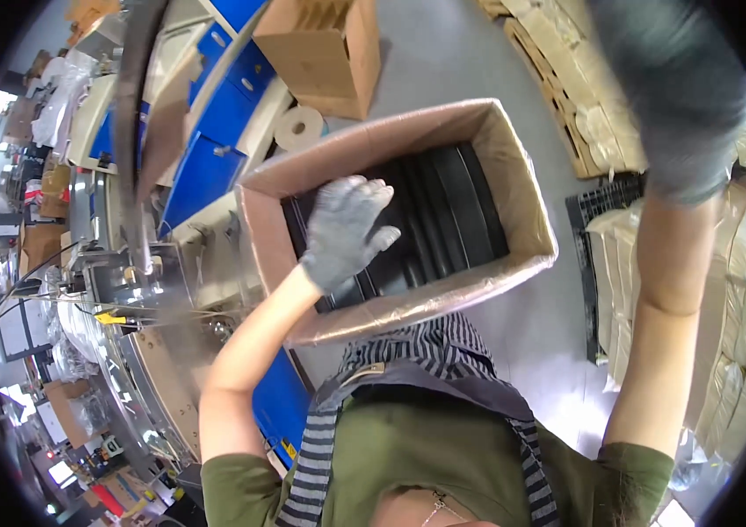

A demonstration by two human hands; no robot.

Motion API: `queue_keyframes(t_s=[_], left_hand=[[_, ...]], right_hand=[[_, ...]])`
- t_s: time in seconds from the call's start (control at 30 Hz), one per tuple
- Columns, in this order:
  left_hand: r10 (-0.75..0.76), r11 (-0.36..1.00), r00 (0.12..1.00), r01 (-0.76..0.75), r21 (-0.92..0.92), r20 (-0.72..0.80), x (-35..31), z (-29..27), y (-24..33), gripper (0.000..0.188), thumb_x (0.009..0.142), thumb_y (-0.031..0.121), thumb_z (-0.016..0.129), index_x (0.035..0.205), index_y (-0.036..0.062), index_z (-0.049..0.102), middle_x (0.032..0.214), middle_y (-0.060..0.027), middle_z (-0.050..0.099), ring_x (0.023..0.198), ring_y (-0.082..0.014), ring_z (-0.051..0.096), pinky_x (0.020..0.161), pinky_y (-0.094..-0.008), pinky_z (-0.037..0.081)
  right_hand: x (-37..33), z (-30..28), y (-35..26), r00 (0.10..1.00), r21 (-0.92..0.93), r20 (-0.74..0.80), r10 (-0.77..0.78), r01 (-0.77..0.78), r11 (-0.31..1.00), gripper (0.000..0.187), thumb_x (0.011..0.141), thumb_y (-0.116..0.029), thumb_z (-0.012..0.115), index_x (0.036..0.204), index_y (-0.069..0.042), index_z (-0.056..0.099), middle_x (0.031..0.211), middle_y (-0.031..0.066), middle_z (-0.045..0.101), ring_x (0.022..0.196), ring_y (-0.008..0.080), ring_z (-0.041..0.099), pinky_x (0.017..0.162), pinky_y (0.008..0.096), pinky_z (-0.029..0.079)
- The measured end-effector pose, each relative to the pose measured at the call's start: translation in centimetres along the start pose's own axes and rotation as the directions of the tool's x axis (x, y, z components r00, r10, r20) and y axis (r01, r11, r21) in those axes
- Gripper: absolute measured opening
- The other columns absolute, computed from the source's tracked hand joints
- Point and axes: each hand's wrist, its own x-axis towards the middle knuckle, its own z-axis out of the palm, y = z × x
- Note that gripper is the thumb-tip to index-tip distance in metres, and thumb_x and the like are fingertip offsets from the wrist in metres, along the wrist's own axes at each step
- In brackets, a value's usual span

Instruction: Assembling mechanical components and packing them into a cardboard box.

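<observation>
My left hand (344, 233), in a grey glove with bare fingertips, is over several long black ribbed parts (448, 206). Its thumb stands apart from the fingers, and nothing shows in its grasp; whether it touches the parts I cannot tell. These parts lie side by side inside a cardboard box (369, 138), whose walls are covered by clear plastic film. My right hand (685, 97), gloved in dark grey, is raised far off to the right, well away from the box. Motion smears its fingers, so their pose is hidden.
Beyond the box stands another open carton (325, 66), with a roll of tape (299, 128) near it. Blue-fronted drawers (215, 149) and a machine bench line the left. Plastic-wrapped stacks (637, 290) and a wooden pallet (549, 97) lie to the right, beside a black plastic pallet (582, 237).
</observation>
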Motion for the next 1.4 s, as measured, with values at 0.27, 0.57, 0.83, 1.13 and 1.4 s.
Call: queue_keyframes(t_s=[0.27,0.57,0.83,1.13,1.4], left_hand=[[-0.181,0.980,0.590,0.172,0.097,0.787,-9.3,22.0,0.4,0.104,0.055,0.049,0.074,0.134,0.0005,0.027,0.130,-0.0184,0.036,0.122,-0.0330,0.033,0.101,-0.0474,0.025],[-0.175,0.985,0.694,0.118,0.130,0.698,-9.4,24.1,1.9,0.072,0.064,0.040,0.065,0.119,-0.0020,0.044,0.114,-0.0175,0.047,0.107,-0.0315,0.044,0.088,-0.0451,0.037],[-0.542,0.746,0.580,0.665,0.030,0.608,-3.7,15.2,2.6,0.062,0.062,0.024,0.073,0.112,0.0010,0.046,0.112,-0.0188,0.048,0.107,-0.0346,0.046,0.087,-0.0403,0.042],[-0.322,0.744,0.921,0.389,-0.544,0.219,7.7,-23.6,7.1,0.057,0.063,0.013,0.075,0.111,0.0105,0.046,0.092,-0.0058,0.051,0.089,-0.0131,0.054,0.076,-0.0281,0.045],[-0.083,0.674,0.993,-0.010,-0.739,-0.089,20.7,-35.9,4.7,0.043,0.075,0.029,0.065,0.110,0.0071,0.057,0.101,-0.0081,0.061,0.089,-0.0172,0.058,0.078,-0.0287,0.045]], right_hand=[[-16.3,2.6,2.7,0.808,-0.159,0.338,0.483,-0.456,0.875,0.019,0.081,-0.015,0.061,0.096,-0.004,0.060,0.075,0.0110,0.061,0.062,0.0223,0.060,0.057,0.0290,0.047],[-23.9,-0.2,5.7,0.524,-0.161,0.202,0.828,-0.816,0.555,0.020,0.082,-0.007,0.060,0.102,-0.001,0.059,0.079,0.0064,0.063,0.070,0.0098,0.058,0.066,0.0243,0.046],[-21.8,6.0,1.7,0.788,0.097,0.312,0.530,-0.582,0.807,0.016,0.075,-0.006,0.065,0.091,-0.006,0.063,0.076,0.0125,0.063,0.069,0.0239,0.064,0.062,0.0294,0.050],[-1.4,0.1,-8.0,0.978,0.412,-0.126,-0.166,0.204,0.888,0.035,0.065,-0.018,0.076,0.094,-0.007,0.060,0.093,0.0090,0.061,0.079,0.0298,0.062,0.069,0.0333,0.052],[15.8,-6.5,-9.9,0.969,-0.072,-0.183,-0.168,0.157,0.985,0.034,0.074,-0.013,0.063,0.106,-0.003,0.056,0.086,0.0151,0.061,0.075,0.0260,0.061,0.069,0.0330,0.049]])
